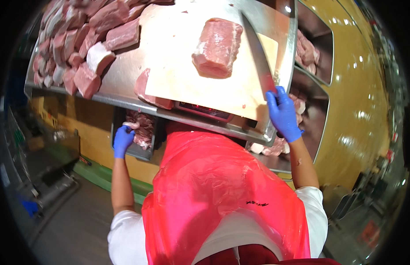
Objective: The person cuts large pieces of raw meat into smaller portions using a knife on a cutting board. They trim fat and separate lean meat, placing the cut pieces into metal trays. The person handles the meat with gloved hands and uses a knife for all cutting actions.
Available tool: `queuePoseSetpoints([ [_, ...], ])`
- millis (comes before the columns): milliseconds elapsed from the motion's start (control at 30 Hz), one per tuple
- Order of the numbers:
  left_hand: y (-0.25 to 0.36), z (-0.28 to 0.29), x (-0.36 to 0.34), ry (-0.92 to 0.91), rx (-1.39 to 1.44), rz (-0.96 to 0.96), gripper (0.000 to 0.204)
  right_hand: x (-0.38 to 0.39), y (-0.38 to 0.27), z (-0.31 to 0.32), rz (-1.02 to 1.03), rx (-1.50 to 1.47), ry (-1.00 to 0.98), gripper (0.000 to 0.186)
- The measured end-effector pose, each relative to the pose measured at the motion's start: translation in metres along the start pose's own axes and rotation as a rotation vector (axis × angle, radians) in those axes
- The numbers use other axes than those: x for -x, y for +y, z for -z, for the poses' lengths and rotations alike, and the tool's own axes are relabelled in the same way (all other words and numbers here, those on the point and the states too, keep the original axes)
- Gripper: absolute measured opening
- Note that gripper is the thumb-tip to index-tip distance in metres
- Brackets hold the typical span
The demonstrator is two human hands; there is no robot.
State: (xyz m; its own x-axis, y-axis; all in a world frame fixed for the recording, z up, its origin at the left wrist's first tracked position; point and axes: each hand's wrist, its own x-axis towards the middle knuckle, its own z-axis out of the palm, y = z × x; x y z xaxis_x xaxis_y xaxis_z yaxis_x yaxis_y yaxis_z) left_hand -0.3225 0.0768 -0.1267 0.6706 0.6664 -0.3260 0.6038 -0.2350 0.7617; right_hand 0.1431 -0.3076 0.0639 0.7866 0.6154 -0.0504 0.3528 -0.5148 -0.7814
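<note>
A long knife is in my right hand, closed around its handle at the right edge of the cutting board. The blade points away from me and lies across the board's right side. On the pale cutting board sits a thick block of pink meat, just left of the blade and apart from it. My left hand, gloved in blue like the right, is closed on a small meat scrap. It is low at the left, over a dark bin of meat trimmings.
Many cut meat chunks are heaped on the left of the steel table. Another piece of meat lies partly beside the board. A scale with a red display is under the board's front edge. Steel bins with meat stand at right.
</note>
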Motion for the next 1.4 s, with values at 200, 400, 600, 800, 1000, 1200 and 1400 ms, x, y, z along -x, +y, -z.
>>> queuePoseSetpoints([
  [200,0.399,-0.076,-0.102,-0.112,-0.226,-1.108,0.038,0.029,0.01,0.004,-0.35,-0.272,0.247,0.029],
  [400,0.461,-0.122,-0.264,-0.394,-0.98,-0.684,0.047,0.044,-0.014,-0.036,-0.389,-0.384,0.227,0.031],
  [600,0.364,-0.082,-0.188,-0.041,-0.55,-0.608,0.07,0.067,-0.032,-0.079,-0.315,-0.047,0.3,0.028],
  [800,0.383,-0.118,-0.12,-0.023,-0.635,-0.959,0.068,0.001,-0.071,-0.105,-0.237,0.206,0.239,0.021],
  [1000,0.377,-0.117,-0.133,-0.054,-0.499,-1.124,0.041,0.053,-0.083,-0.101,-0.353,0.251,-0.044,0.019],
  [1200,0.381,-0.115,-0.147,-0.186,-0.433,-1.185,0.038,-0.066,-0.059,-0.096,-0.175,0.22,0.091,0.023],
  [1400,0.376,-0.103,-0.14,-0.183,-0.37,-1.127,0.03,-0.029,-0.065,-0.046,-0.093,0.405,-0.116,0.024],
])
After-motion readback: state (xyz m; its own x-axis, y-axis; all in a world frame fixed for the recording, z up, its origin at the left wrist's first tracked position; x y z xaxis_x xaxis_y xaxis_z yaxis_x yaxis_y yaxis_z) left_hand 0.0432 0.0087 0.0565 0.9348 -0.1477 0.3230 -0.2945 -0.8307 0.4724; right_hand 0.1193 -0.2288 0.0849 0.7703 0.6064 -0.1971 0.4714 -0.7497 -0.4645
